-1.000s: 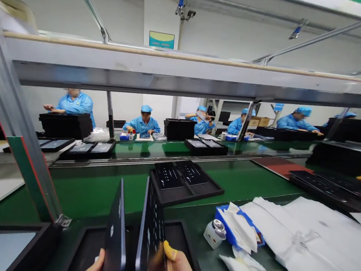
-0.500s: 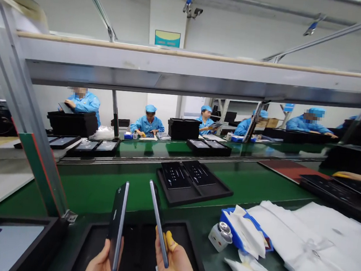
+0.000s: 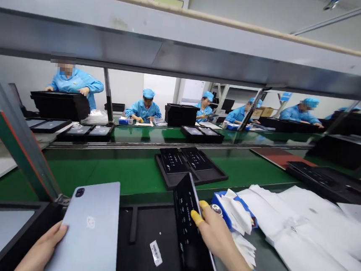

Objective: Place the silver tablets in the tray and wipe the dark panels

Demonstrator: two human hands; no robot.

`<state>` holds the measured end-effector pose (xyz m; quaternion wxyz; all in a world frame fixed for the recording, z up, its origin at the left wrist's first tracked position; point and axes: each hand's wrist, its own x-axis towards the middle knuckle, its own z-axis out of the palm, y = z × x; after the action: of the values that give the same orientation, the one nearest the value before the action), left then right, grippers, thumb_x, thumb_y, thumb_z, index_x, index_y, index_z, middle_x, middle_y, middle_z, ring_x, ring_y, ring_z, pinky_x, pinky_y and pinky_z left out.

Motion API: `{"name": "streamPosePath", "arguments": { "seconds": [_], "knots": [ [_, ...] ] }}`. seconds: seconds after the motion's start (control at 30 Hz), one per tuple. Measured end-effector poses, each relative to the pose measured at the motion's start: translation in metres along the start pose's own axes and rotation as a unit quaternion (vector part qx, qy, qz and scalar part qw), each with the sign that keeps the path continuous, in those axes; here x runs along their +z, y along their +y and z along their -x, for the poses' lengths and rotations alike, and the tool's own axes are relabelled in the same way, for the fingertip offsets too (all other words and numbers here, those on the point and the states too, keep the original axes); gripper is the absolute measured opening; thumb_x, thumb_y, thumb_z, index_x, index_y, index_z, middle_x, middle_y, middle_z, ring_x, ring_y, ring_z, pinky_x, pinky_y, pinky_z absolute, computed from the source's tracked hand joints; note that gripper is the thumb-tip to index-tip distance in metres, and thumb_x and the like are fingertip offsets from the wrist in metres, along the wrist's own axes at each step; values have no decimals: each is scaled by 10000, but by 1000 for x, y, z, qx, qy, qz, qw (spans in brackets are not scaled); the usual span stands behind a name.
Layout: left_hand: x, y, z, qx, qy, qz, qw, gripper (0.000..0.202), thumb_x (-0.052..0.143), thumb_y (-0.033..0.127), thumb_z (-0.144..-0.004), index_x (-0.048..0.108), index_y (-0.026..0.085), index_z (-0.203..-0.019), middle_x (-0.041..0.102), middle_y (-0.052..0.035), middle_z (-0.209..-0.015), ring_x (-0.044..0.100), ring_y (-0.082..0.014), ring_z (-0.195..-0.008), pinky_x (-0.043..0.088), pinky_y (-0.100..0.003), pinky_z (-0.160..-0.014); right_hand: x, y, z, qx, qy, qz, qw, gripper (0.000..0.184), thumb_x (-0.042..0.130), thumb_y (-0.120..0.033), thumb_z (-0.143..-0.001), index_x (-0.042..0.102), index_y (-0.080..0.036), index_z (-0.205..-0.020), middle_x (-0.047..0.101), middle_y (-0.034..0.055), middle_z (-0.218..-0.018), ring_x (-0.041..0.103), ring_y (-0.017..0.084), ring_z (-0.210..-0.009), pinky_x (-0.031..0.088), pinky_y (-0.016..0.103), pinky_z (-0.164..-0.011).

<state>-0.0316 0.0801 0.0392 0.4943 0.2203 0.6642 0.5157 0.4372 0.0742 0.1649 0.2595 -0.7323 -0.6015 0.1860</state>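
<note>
My left hand (image 3: 42, 245) grips the left edge of a tablet (image 3: 92, 229) whose pale blue back, with a camera bump and a logo, faces me. A second tablet (image 3: 187, 237) is in my right hand (image 3: 212, 227), tilted, its black front with white printing toward me. Yellow covers sit on two fingertips of that hand. Both tablets are held up over a black tray (image 3: 146, 221). In that tray lies a small white label strip (image 3: 156, 252).
At left, another black tray (image 3: 42, 220) holds a pale blue tablet. A tray with two black-faced tablets (image 3: 173, 162) is on the green belt (image 3: 127, 164). To the right are a blue box of wipes (image 3: 235, 210) and white sheets (image 3: 305, 230). Several co-workers sit or stand across.
Both tablets have turned from edge-on and moved apart. The left one now shows its back, the right one its front. The label strip in the tray has come into view.
</note>
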Motion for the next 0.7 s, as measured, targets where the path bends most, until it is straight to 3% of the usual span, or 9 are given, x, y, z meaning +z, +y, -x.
{"name": "streamPosePath", "arguments": {
  "seconds": [0.1, 0.17, 0.27, 0.33, 0.4, 0.5, 0.6, 0.7],
  "knots": [
    [30, -6, -1, 10, -47, -52, 998, 418, 582, 327, -894, 563, 209, -1295, 733, -78, -1084, 718, -233, -928, 581, -289, -756, 18, -26, 10, -14, -34, 167, 985, 285, 448, -279, -975, 626, -152, -1158, 690, 119, -963, 654, 291, -939, 464, 383, -848],
    [42, -12, -4, 16, -55, -83, 995, 409, 549, 329, -903, 556, 193, -1289, 736, -87, -1056, 719, -237, -906, 580, -306, -771, 39, -41, 20, -66, -14, 172, 983, 393, 477, -267, -963, 589, -152, -1322, 661, 147, -1139, 617, 301, -1070, 462, 410, -945],
    [46, -17, -12, 14, -57, -133, 989, 390, 499, 346, -904, 571, 157, -1238, 731, -118, -1051, 709, -271, -961, 572, -367, -862, 78, -53, 30, -177, 26, 131, 975, 620, 549, -204, -875, 469, -222, -1489, 440, 128, -1480, 396, 315, -1368, 331, 459, -1150],
    [44, -18, -15, 31, -44, -171, 984, 375, 475, 337, -891, 587, 143, -1192, 710, -143, -1127, 664, -301, -1103, 504, -420, -1013, 105, -56, 33, -213, 2, 109, 971, 659, 562, -179, -825, 493, -263, -1474, 315, 101, -1569, 233, 343, -1465, 225, 533, -1202],
    [44, -19, -16, 58, -17, -207, 976, 341, 473, 318, -861, 607, 146, -1123, 682, -155, -1203, 574, -323, -1253, 386, -451, -1135, 131, -56, 33, -225, -48, 96, 968, 629, 557, -179, -806, 544, -241, -1432, 283, 115, -1586, 140, 372, -1495, 156, 611, -1200],
    [45, -21, -16, 99, 19, -244, 965, 275, 522, 339, -796, 615, 190, -1008, 689, -135, -1180, 488, -331, -1349, 326, -441, -1172, 162, -53, 26, -235, -81, 100, 963, 585, 560, -181, -788, 591, -155, -1372, 302, 155, -1574, 68, 407, -1502, 88, 691, -1177],
    [45, -21, -17, 126, 29, -265, 956, 259, 576, 390, -737, 600, 222, -933, 704, -125, -1094, 497, -356, -1335, 365, -446, -1143, 179, -49, 17, -243, -69, 108, 962, 564, 573, -160, -757, 617, -113, -1318, 292, 158, -1580, 50, 432, -1496, 51, 741, -1149],
    [45, -22, -19, 144, 26, -280, 949, 291, 596, 417, -696, 581, 217, -906, 691, -157, -1078, 461, -423, -1346, 326, -519, -1155, 180, -48, 11, -233, -61, 72, 968, 514, 601, -252, -807, 618, -123, -1305, 298, 157, -1577, 96, 422, -1493, 37, 748, -1140]
  ]
}}
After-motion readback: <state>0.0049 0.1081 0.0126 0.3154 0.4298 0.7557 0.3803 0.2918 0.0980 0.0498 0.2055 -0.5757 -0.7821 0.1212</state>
